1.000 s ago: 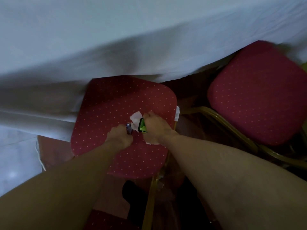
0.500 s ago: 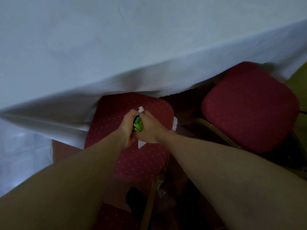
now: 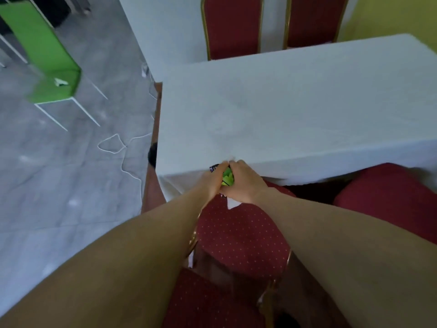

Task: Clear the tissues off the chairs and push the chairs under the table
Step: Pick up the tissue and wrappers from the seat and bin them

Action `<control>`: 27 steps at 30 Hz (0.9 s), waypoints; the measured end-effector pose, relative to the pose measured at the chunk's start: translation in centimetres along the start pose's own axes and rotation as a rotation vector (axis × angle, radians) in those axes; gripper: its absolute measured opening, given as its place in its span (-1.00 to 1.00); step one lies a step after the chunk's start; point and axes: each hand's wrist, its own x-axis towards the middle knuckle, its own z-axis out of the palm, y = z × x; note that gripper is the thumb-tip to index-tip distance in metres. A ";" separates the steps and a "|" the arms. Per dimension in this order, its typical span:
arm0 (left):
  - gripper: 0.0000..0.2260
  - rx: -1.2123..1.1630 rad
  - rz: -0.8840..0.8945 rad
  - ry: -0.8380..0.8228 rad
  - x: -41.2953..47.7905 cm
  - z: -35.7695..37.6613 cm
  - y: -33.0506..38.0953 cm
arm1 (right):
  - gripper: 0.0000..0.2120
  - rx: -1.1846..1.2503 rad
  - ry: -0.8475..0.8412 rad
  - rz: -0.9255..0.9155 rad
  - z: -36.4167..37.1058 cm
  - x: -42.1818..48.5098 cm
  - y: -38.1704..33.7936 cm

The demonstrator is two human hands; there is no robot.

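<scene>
- Head view: gripping a green packet (image 3: 227, 178) and white tissue (image 3: 233, 202) with left hand (image 3: 211, 183) and right hand (image 3: 247, 183), both curled tight, over the near chair (image 3: 241, 237) at the counter (image 3: 295, 110) edge.
- Likely mid-clearing; next, binning tissue, then pushing chair under.

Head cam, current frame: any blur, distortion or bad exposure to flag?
Head view: the green chair at upper left is smeared by motion blur. The left hand and right hand, clasped on a green packet, are soft-edged. Wide-angle bowing curves the table edge and swells the forearms at the bottom. Lighting is flat with no glare, but the gap under the tablecloth is near black.
</scene>
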 end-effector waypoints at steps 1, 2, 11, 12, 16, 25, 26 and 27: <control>-0.45 0.059 0.043 0.026 -0.7 -1.4 0.3 | -0.43 -0.037 0.007 -0.011 -0.5 0.1 -1.8; -0.40 0.123 0.077 0.054 -1.9 -2.8 0.7 | -0.44 -0.074 0.011 -0.021 -0.9 0.0 -3.5; -0.28 0.781 0.230 0.321 -10.2 -14.5 0.5 | -0.47 -0.347 0.005 -0.145 -3.7 -1.0 -14.3; -0.35 0.861 0.234 0.350 -11.2 -15.5 0.2 | -0.47 -0.358 0.004 -0.163 -3.7 -1.2 -15.2; -0.50 1.017 0.204 0.450 -13.7 -18.4 -1.4 | -0.48 -0.376 -0.006 -0.231 -2.7 -2.3 -18.3; -0.49 1.148 0.244 0.474 -12.9 -25.4 -2.1 | -0.50 -0.390 0.006 -0.272 0.1 -0.3 -24.7; -0.49 1.151 0.258 0.470 -12.3 -26.5 -2.1 | -0.52 -0.389 0.013 -0.267 0.6 0.5 -25.5; -0.48 1.148 0.271 0.466 -11.5 -27.7 -2.3 | -0.53 -0.388 0.021 -0.258 1.2 1.3 -26.3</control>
